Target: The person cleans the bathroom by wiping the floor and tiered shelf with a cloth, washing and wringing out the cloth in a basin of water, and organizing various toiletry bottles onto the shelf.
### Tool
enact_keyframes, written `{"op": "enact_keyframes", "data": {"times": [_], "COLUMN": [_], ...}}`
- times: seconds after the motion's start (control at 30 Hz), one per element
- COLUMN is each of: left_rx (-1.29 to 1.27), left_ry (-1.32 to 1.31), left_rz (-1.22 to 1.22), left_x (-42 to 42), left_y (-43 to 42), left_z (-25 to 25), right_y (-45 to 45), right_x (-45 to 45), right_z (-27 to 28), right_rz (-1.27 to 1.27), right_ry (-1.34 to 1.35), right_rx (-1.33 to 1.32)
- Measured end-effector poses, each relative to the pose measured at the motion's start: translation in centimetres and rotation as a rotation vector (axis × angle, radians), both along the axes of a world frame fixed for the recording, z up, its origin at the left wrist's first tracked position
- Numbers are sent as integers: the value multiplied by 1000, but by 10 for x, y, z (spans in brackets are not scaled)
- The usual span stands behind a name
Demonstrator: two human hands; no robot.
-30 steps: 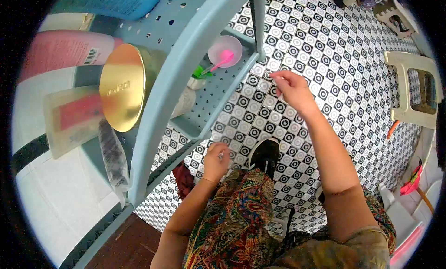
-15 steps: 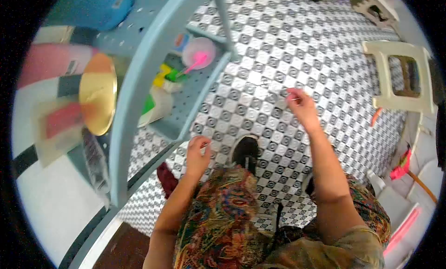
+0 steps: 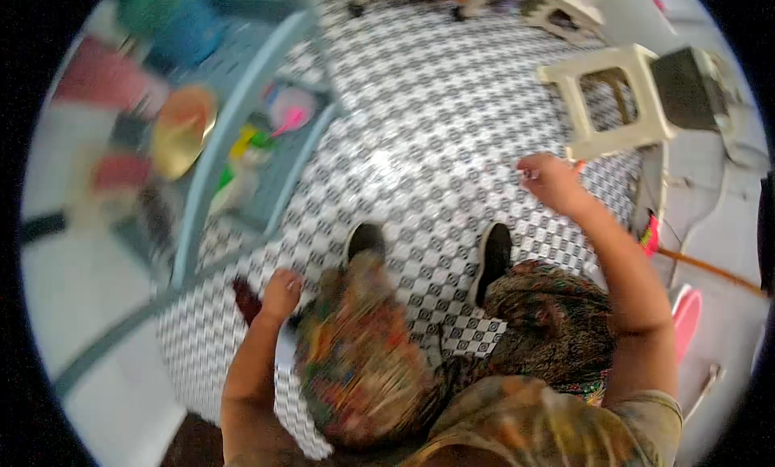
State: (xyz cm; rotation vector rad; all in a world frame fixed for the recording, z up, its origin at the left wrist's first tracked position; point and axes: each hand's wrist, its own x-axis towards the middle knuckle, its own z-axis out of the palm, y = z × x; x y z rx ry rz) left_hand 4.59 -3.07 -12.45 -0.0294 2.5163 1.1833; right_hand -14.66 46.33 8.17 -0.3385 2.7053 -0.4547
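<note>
My left hand hangs low beside my left thigh, its fingers curled in and nothing showing in them. A dark red cloth lies on the floor just left of it. My right hand is held out over the tiled floor, forward of my right shoe. Its fingers are bent together toward the thumb; a small light spot shows at the fingertips, too blurred to name. In the picture, that hand appears just below the cream plastic stool, without visible contact.
On the left stands a blue-grey plastic shelf rack holding a golden bowl, a blue container and a pale cup with a pink handle. A wooden stick leans at the right. Black-and-white patterned floor stretches ahead.
The view has shifted, so the rack sits smaller at the left and the stool closer to my right hand. Both shoes now show. My left hand appears lower and further left, its fingers more curled.
</note>
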Motion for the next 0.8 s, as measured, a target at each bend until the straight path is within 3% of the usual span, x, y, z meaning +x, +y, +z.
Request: {"op": "enact_keyframes", "data": {"times": [0.07, 0.1, 0.17, 0.23, 0.4, 0.47, 0.53, 0.6, 0.73, 0.8], "left_rx": [-150, -161, -232, -279, -370, -447, -546, -581, -540, -748], "left_ry": [64, 2, -34, -85, -254, -137, -250, -140, -240, -413], "left_rz": [-152, -62, 88, 197, 432, 408, 347, 278, 279, 222], "left_x": [11, 25, 56, 93, 163, 184, 186, 184, 151, 140], "left_y": [0, -2, -16, -38, -62, -63, -50, -32, 12, 21], "left_z": [42, 59, 74, 80, 100, 95, 98, 91, 100, 98], "right_y": [20, 26, 55, 80, 139, 153, 153, 164, 201, 204], "right_x": [6, 13, 23, 33, 58, 68, 89, 99, 111, 117], "right_z": [38, 53, 70, 83, 101, 111, 123, 132, 147, 151], "right_rz": [36, -136, -28, -108, -339, -409, -547, -472, -391, -403], "right_ry": [118, 66, 242, 288, 110, 76, 112, 137, 218, 254], "right_rx": [-11, -108, -40, -79, -238, -199, -441, -369, -343, -338]}}
